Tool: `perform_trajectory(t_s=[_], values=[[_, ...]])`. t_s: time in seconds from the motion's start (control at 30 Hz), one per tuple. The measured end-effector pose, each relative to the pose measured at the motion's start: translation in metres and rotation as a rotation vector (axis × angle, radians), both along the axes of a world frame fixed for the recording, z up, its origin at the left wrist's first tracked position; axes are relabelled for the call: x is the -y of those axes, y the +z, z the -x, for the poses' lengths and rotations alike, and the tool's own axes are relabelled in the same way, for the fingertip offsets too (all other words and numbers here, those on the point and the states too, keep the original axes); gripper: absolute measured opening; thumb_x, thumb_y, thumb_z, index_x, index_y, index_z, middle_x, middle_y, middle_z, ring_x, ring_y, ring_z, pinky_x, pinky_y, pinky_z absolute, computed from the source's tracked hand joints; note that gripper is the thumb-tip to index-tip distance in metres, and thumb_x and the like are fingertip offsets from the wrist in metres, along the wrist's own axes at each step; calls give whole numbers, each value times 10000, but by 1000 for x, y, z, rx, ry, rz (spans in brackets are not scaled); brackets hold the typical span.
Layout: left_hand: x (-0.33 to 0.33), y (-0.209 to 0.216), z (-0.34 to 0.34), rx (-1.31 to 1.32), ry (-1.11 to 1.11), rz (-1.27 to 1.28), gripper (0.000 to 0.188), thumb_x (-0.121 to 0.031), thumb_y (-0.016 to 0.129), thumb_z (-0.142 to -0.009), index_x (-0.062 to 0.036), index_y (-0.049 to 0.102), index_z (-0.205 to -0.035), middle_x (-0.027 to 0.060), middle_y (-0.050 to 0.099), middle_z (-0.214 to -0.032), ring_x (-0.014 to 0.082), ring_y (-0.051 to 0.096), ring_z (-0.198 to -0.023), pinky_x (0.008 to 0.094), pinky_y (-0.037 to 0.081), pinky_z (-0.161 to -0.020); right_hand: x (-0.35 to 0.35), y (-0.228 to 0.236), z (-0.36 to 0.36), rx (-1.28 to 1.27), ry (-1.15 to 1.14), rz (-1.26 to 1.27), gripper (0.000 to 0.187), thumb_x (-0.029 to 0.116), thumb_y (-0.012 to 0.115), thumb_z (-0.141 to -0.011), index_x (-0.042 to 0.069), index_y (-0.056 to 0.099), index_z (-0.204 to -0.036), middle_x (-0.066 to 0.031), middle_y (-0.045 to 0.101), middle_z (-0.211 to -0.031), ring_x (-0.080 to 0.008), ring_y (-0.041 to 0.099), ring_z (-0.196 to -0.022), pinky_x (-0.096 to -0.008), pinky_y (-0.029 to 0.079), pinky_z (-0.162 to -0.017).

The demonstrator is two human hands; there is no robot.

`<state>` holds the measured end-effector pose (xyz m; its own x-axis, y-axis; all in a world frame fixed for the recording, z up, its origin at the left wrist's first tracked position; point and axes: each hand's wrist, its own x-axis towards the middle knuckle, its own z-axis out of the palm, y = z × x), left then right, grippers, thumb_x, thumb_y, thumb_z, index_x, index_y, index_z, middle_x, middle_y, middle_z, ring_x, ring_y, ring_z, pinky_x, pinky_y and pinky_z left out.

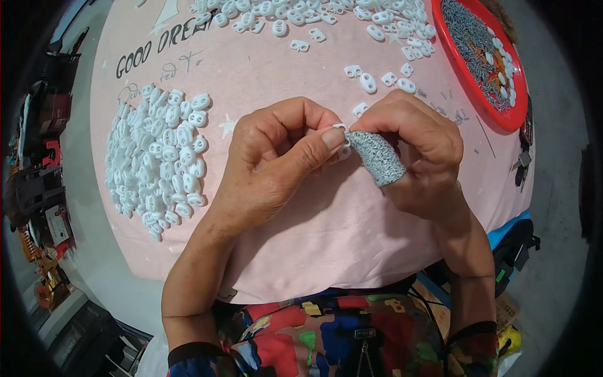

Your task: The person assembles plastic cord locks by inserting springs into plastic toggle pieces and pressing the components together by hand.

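Note:
My left hand (276, 160) is closed, thumb and forefinger pinching a small white plastic cord lock piece (340, 127). Below that thumb tip another white piece (344, 152) shows; whether it is held or lies on the cloth, I cannot tell. My right hand (424, 147) meets the left at the fingertips, its thumb and forefinger pressed together beside the piece. Whatever sits between those right fingertips is too small to make out. A grey speckled sleeve (378, 158) covers one finger of the right hand.
A pink cloth (264, 257) covers the table. White two-hole pieces lie heaped at left (157, 157) and at the far side (282, 9). A red tray (515, 119) at far right holds small grey metal parts (468, 38) and white pieces. A thin rod (485, 136) lies near it.

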<state>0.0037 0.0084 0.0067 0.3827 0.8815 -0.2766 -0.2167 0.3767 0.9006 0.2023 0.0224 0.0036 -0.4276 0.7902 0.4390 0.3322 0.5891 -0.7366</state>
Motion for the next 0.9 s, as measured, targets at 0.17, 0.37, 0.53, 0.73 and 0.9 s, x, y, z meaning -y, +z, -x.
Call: perform_trajectory(t_s=[0.17, 0.37, 0.53, 0.73, 0.9], values=[[0, -5, -3, 74, 20, -7, 139, -132, 633, -932, 5, 631, -953, 2, 633, -821, 41, 551, -724, 180, 455, -655, 0, 2, 2, -12, -70, -16, 158, -57, 693, -703, 25, 657, -833, -32, 575, -683, -88, 491, -547, -228, 392, -484], [1, -2, -9, -12, 82, -66, 179, -205, 639, -928, -29, 625, -959, 5, 641, -758, 17, 514, -606, 145, 359, -505, -1, 0, -1, -87, -102, 42, 177, -59, 674, -679, 25, 663, -835, -13, 585, -691, -66, 495, -562, -222, 395, -488], [0, -2, -9, -51, 55, -125, 173, -204, 637, -924, -34, 627, -958, -2, 639, -754, 10, 505, -596, 142, 345, -492, 1, 5, -1, -62, -72, 10, 178, -55, 671, -680, 22, 663, -840, -15, 591, -698, -68, 512, -574, -215, 408, -501], [-1, -1, -1, -56, 59, -5, 171, -225, 643, -907, -57, 611, -900, -46, 565, -689, 7, 460, -572, 146, 325, -498, 2, 0, -2, -48, -78, 103, 168, -54, 689, -718, 13, 663, -870, -21, 595, -726, -79, 519, -598, -222, 413, -522], [-6, -1, 5, -35, 89, 52, 156, -200, 642, -903, -46, 627, -889, -61, 555, -690, 5, 462, -584, 157, 353, -517, -6, 0, -7, 183, 103, -83, 159, -29, 716, -737, -2, 662, -884, -67, 604, -747, -166, 573, -638, -287, 452, -555]])
